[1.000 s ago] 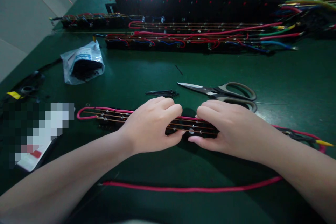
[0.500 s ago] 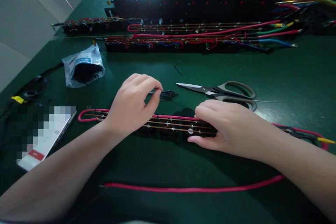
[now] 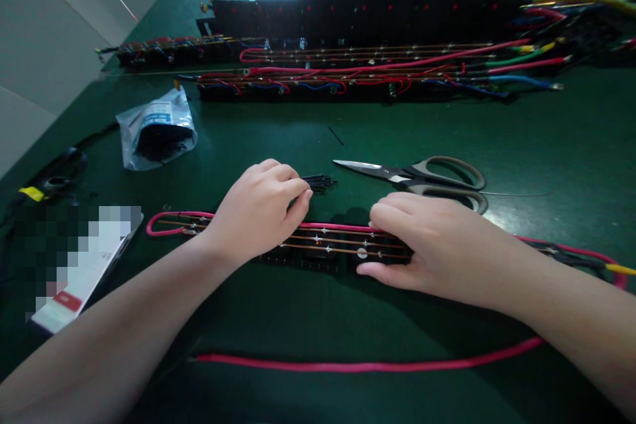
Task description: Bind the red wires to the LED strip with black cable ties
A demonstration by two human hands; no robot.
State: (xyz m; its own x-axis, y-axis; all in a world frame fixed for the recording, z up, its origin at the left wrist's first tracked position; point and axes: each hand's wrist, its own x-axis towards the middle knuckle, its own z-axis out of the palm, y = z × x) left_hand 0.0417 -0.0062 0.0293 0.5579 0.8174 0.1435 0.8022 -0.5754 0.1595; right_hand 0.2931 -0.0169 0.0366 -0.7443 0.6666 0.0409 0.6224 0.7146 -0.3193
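Right hand [image 3: 427, 235] clasps the wired strip [image 3: 330, 240], centre of the frame; left hand [image 3: 258, 212] curls beside the black ties [image 3: 322, 183], whether pinching one I cannot tell; a slack right grip could let the strip slide.

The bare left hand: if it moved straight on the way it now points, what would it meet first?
Most likely the bundle of thin black cable ties, just beyond the left hand; depth is unclear, and they may already touch.

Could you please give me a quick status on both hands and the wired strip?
Right hand holding wired strip. Left hand beside black ties, grip contents unclear. Scissors lying just beyond right hand.
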